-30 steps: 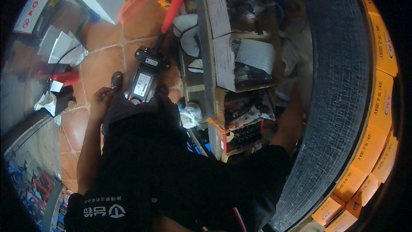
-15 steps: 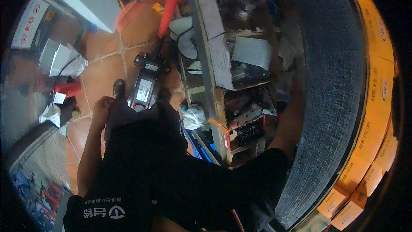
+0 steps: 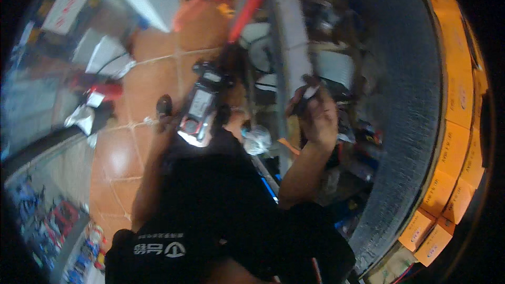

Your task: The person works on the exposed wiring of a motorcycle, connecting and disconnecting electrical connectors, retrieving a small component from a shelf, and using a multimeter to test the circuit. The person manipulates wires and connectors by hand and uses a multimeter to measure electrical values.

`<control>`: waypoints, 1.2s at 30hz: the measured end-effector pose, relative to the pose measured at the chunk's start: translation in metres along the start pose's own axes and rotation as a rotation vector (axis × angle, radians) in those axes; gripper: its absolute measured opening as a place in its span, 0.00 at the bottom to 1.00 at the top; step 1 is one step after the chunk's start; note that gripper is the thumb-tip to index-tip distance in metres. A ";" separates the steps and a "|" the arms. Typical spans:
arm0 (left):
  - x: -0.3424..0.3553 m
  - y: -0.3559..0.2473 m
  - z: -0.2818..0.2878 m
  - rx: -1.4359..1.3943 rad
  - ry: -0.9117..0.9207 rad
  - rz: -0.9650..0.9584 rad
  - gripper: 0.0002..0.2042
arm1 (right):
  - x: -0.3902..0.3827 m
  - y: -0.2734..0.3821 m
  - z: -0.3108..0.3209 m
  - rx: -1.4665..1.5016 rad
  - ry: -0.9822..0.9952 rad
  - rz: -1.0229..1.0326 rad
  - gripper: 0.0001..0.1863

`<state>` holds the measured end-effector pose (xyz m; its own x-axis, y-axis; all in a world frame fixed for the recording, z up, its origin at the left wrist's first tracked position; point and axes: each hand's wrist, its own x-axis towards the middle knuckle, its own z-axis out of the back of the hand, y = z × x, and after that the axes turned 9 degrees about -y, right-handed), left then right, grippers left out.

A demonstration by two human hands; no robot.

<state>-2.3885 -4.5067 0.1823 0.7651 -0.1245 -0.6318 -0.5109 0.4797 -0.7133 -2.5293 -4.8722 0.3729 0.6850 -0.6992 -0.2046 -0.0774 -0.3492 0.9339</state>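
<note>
My right hand (image 3: 322, 121) is raised beside the shelf front, its fingers closed around a small dark object (image 3: 301, 106) with a whitish patch. Blur hides what kind of thing it is. My left hand (image 3: 166, 124) hangs low by my left knee, close to my dark shoe (image 3: 164, 106); its fingers are smeared by motion. Between my feet a black floor jack (image 3: 202, 100) with pale labels rests on the orange tiles, and its long red handle (image 3: 255, 4) slants up and away to the right.
Open boxes of parts fill the shelf (image 3: 297, 31) at my right, with a grey textured surface (image 3: 407, 100) beyond it. Orange boxes (image 3: 456, 100) line the far right. A clear plastic bag (image 3: 256, 141) lies at the shelf's foot. A glass case (image 3: 47, 179) stands left.
My right hand has come out from deep among the shelf boxes, now with a small dark object in it. The view has shifted, so the floor and jack appear further right.
</note>
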 end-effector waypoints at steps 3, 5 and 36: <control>-0.039 -0.004 0.006 -0.118 0.084 -0.087 0.11 | -0.031 -0.030 -0.077 0.177 0.479 -0.287 0.29; -0.059 -0.003 0.027 -0.291 0.090 -0.123 0.09 | -0.048 -0.051 -0.124 0.160 0.653 -0.365 0.30; -0.220 0.487 0.765 -0.984 -0.927 0.282 0.04 | -0.645 -0.494 -0.939 -0.088 1.630 -0.440 0.13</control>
<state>-2.5063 -3.5807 0.2061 0.3707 0.6777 -0.6350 -0.4576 -0.4617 -0.7599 -2.2522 -3.6630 0.3191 0.6269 0.7791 0.0065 0.3080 -0.2554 0.9165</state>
